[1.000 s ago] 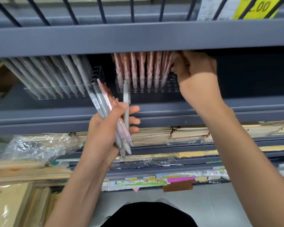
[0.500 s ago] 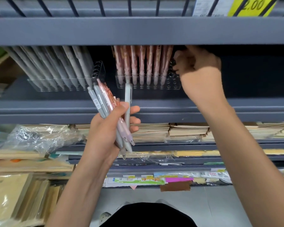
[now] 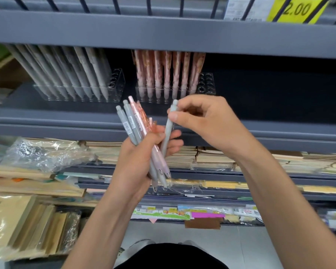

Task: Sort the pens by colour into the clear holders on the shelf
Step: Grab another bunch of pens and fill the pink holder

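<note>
My left hand (image 3: pixel 138 162) grips a bunch of pens (image 3: pixel 133 125), grey ones and pink ones mixed, tips pointing down. My right hand (image 3: pixel 206 121) pinches the top of a single grey pen (image 3: pixel 168 131) at the right side of that bunch. On the dark shelf behind stand two clear holders: the left holder (image 3: pixel 116 82) carries a row of grey pens (image 3: pixel 72 70), the right holder (image 3: pixel 206 84) a row of pink pens (image 3: pixel 163 72). Each holder has free holes at its right end.
A grey shelf board (image 3: pixel 163 32) hangs low over the holders, hiding the pens' tops. Lower shelves hold stacked notebooks (image 3: pixel 211 158) and crinkled plastic wrap (image 3: pixel 43 152). A yellow price tag (image 3: pixel 297 9) sits top right. Brown paper pads (image 3: pixel 27 226) stand lower left.
My right hand came down from the pink holder's right end to the bunch and took hold of a grey pen. The left hand and its bunch stayed roughly in place.
</note>
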Available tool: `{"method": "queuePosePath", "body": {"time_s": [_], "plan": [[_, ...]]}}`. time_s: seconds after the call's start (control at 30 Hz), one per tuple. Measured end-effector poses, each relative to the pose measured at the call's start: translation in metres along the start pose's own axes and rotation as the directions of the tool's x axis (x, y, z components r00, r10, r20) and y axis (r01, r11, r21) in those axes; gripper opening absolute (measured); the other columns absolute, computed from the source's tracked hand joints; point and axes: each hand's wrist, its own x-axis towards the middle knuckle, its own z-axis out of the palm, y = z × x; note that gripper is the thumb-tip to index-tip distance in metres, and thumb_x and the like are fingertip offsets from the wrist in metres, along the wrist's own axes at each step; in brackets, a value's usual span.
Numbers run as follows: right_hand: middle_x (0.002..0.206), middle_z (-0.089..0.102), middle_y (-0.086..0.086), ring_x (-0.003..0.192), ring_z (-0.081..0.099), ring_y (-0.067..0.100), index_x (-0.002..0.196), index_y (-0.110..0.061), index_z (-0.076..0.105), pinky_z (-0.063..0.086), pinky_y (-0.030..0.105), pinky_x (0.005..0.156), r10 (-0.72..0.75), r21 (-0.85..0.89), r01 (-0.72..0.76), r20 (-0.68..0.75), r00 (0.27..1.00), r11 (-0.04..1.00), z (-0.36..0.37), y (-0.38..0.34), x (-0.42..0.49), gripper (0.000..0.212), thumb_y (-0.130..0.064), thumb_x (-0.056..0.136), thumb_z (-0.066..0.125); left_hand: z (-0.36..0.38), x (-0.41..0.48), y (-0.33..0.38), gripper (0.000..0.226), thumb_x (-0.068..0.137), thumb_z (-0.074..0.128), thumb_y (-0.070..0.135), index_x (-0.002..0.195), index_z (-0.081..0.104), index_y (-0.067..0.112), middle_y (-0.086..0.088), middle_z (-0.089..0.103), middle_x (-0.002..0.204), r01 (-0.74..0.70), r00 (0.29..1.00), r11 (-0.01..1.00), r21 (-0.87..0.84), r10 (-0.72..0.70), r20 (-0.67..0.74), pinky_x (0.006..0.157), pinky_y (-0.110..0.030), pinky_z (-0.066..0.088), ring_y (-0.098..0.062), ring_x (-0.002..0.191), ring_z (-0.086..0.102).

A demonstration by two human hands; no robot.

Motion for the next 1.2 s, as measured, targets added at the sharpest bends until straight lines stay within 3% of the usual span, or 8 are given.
{"method": "queuePosePath", "body": {"time_s": [0.13,0.27,0.47,0.57,0.77,0.87,0.97,1.2], "plan": [[0.077,0.074,0.004,0.069,0.062,0.02,0.092,-0.018,0.056,0.046,0.024,0.055,0.032,0.254,0.014,-0.178,0.983,0.967,0.011,-0.008,0.01,0.006,-0.016,0.097,0.052,-0.018,0.004,0.01,0.016,0.094,0.052,-0.007,0.088,0.059,0.006,-0.023,0.075,0.094,-0.004,0.999,0.997,-0.079,0.0,-0.054,0.072,-0.03,0.061,-0.035,0.09,0.075],[0.077,0.07,0.02,0.056,0.062,0.027,0.096,-0.013,0.045,0.048,0.033,0.049,0.018,0.35,0.122,-0.372,0.928,0.929,0.03,-0.02,0.027,0.009,-0.019,0.101,0.039,-0.044,0.002,0.027,0.007,0.095,0.06,0.006,0.09,0.061,0.012,-0.006,0.072,0.074,-0.02,0.994,0.999,-0.048,0.015,-0.104,0.049,-0.026,0.054,-0.018,0.054,0.066],[0.078,0.071,-0.006,0.074,0.071,0.026,0.095,-0.038,0.062,0.059,0.042,0.072,-0.055,0.116,0.129,-0.495,0.867,0.985,0.082,-0.033,0.049,0.033,-0.008,0.095,0.048,-0.089,0.004,0.053,0.042,0.082,0.071,0.045,0.105,0.052,0.015,0.006,0.044,0.06,-0.031,0.992,0.999,-0.035,0.026,-0.126,0.04,-0.021,0.038,-0.01,0.04,0.041],[0.084,0.072,0.003,0.086,0.069,0.027,0.09,-0.02,0.063,0.055,0.045,0.082,-0.1,-0.1,0.054,-0.553,0.827,0.994,0.106,-0.031,0.06,0.01,-0.018,0.093,0.054,-0.112,0.007,0.064,0.05,0.08,0.069,0.055,0.105,0.056,0.013,0.005,0.042,0.06,-0.013,0.993,0.998,-0.061,0.005,-0.12,0.039,-0.022,0.036,-0.01,0.039,0.039],[0.093,0.069,0.023,0.084,0.064,0.039,0.11,0.005,0.052,0.049,0.045,0.072,-0.17,-0.439,-0.091,-0.52,0.837,0.894,0.136,-0.036,0.084,0.025,-0.017,0.099,0.052,-0.148,0.014,0.081,0.026,0.092,0.063,0.041,0.097,0.053,0.018,0.006,0.039,0.054,0.019,0.997,0.992,-0.126,-0.029,-0.077,0.038,-0.02,0.03,-0.01,0.035,0.036],[0.091,0.063,0.008,0.071,0.063,0.002,0.106,0.004,0.059,0.047,0.017,0.069,-0.045,-0.205,-0.109,-0.628,0.777,0.973,0.146,-0.048,0.106,0.019,-0.01,0.101,0.047,-0.162,0.014,0.09,0.019,0.093,0.06,0.032,0.097,0.047,0.019,0.006,0.037,0.052,0.056,0.998,0.988,-0.141,-0.061,-0.031,0.037,-0.019,0.029,-0.01,0.034,0.034],[0.087,0.06,0.012,0.075,0.057,0.023,0.1,-0.001,0.061,0.037,0.028,0.067,0.078,-0.292,-0.319,-0.616,0.784,0.902,0.148,-0.049,0.123,0.023,-0.016,0.102,0.044,-0.17,0.013,0.097,0.015,0.094,0.059,0.027,0.095,0.047,0.018,0.005,0.037,0.054,0.084,0.996,0.991,-0.104,-0.082,0.024,0.036,-0.019,0.03,-0.01,0.034,0.033],[0.103,0.061,0.025,0.101,0.056,0.037,0.101,0.0,0.059,0.039,0.036,0.08,-0.062,-0.547,-0.298,-0.545,0.836,0.783,0.146,-0.044,0.139,0.02,-0.006,0.098,0.04,-0.183,0.015,0.109,0.016,0.097,0.058,0.025,0.097,0.052,0.011,-0.002,0.054,0.064,0.063,0.996,0.998,-0.015,-0.062,0.069,0.037,-0.02,0.032,-0.012,0.034,0.038]]}}
